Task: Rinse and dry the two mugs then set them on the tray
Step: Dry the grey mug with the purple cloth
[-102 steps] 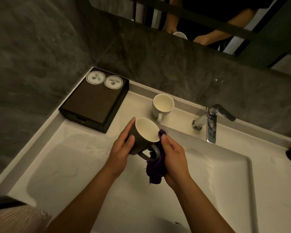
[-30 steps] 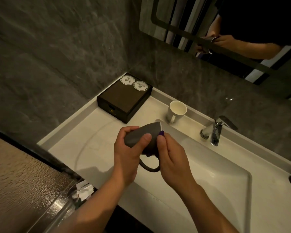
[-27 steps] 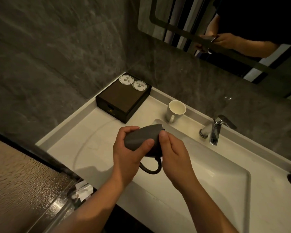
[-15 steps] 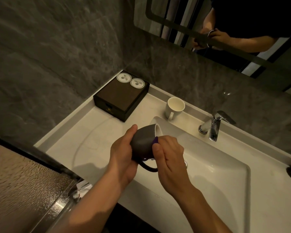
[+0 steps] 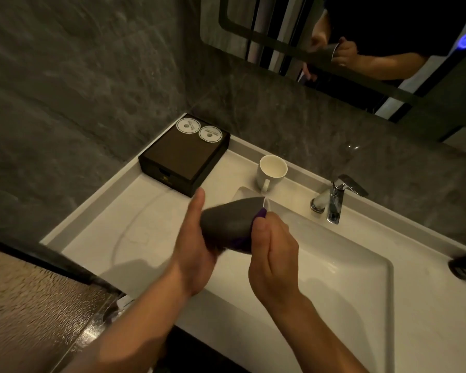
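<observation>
Grey mug (image 5: 229, 219) gripped by left hand (image 5: 194, 254), cloth (image 5: 261, 213) by right hand (image 5: 275, 259); one white mug (image 5: 271, 173).

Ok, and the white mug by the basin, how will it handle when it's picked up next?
The white mug looks like glazed ceramic, so probably rigid and breakable against the counter. It stands upright on its base, so unlikely to roll. Its smooth surface may be slippery; the handle faces the basin.

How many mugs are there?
2. A dark grey ceramic mug is held sideways by the left hand and right hand; a white ceramic mug stands on the white counter.
</observation>
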The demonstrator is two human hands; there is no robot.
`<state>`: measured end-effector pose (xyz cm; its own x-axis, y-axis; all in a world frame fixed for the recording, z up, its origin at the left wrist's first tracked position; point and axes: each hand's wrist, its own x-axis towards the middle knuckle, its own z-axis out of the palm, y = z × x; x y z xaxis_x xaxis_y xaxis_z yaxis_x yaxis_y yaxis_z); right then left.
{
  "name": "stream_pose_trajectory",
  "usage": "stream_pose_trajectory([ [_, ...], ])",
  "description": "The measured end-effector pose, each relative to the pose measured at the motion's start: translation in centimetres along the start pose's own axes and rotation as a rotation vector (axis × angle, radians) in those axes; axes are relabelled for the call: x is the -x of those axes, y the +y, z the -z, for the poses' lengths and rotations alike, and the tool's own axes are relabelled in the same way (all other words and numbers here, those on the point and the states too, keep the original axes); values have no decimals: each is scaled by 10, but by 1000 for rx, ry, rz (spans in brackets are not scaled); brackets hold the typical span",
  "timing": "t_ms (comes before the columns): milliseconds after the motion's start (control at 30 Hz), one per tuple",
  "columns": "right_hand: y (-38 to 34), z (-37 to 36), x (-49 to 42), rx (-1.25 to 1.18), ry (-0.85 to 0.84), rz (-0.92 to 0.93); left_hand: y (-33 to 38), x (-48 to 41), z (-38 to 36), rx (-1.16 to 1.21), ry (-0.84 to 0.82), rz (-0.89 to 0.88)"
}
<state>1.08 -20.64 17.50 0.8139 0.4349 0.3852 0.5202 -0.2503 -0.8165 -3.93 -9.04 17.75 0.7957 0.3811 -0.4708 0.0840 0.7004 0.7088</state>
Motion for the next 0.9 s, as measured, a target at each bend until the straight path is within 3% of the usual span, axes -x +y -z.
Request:
stream_pose_trajectory([
  [67, 15, 4, 0, 169, -32, 182, 12, 1, 0, 87, -47, 286],
  [133, 19, 4, 1, 221, -53, 261, 12, 1, -5, 54, 54, 270],
  [267, 11, -2, 2, -18, 73, 33, -6, -1, -22, -140, 259, -101],
  [333, -1, 0, 0, -192, 107, -188, -16, -3, -19, -362, 319, -489],
  [400, -8, 3, -2, -322, 114, -351, -28, -6, -11, -548, 286, -822],
  [433, -9, 4, -2, -330, 109, -349, -32, -8, -8, -565, 250, -847],
  [500, -5, 5, -1, -262, 93, -210, -25, -8, -8, -428, 159, -618],
  [600, 19, 9, 2, 37, 38, 94, -2, -5, -14, 30, -45, 115],
  [667, 31, 12, 5, 164, 2, 185, 6, -7, -17, 75, -13, 236],
  [800, 20, 9, 6, -72, 30, -14, -9, -3, -32, -121, 197, -109],
  [900, 4, 17, -2, -283, 87, -210, -23, -4, -28, -395, 195, -561],
])
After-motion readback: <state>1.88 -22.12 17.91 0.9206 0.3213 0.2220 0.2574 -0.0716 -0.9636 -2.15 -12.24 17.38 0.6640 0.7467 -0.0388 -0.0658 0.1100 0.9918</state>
